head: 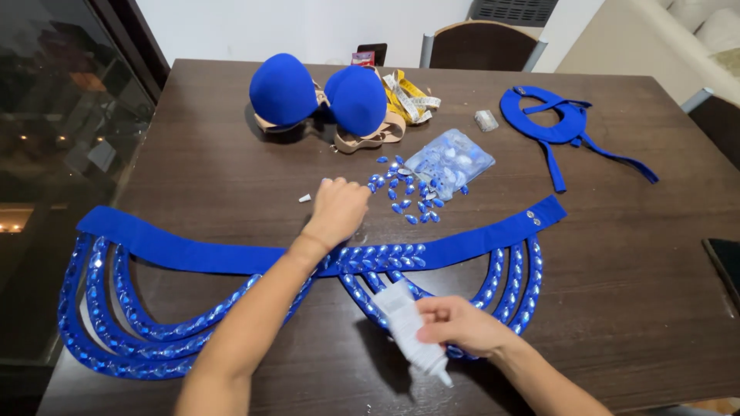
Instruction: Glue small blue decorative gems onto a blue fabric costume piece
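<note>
A blue fabric belt (193, 250) with hanging loops of blue gems (116, 339) lies across the near part of the dark wooden table (640, 254). My left hand (337, 210) reaches over the belt's middle toward a scatter of loose blue gems (408, 196); its fingers are curled, and I cannot tell whether it holds a gem. My right hand (462, 323) holds a white glue tube (408, 327) over the lower loops, nozzle pointing down toward me. A small white cap (305, 198) lies just left of my left hand.
A blue padded bra (316, 96) sits at the far middle, a yellow measuring tape (408, 96) beside it. A clear bag of gems (453, 158) lies past the loose ones. A blue neck piece with straps (559, 123) is far right. A dark phone (724, 262) rests at the right edge.
</note>
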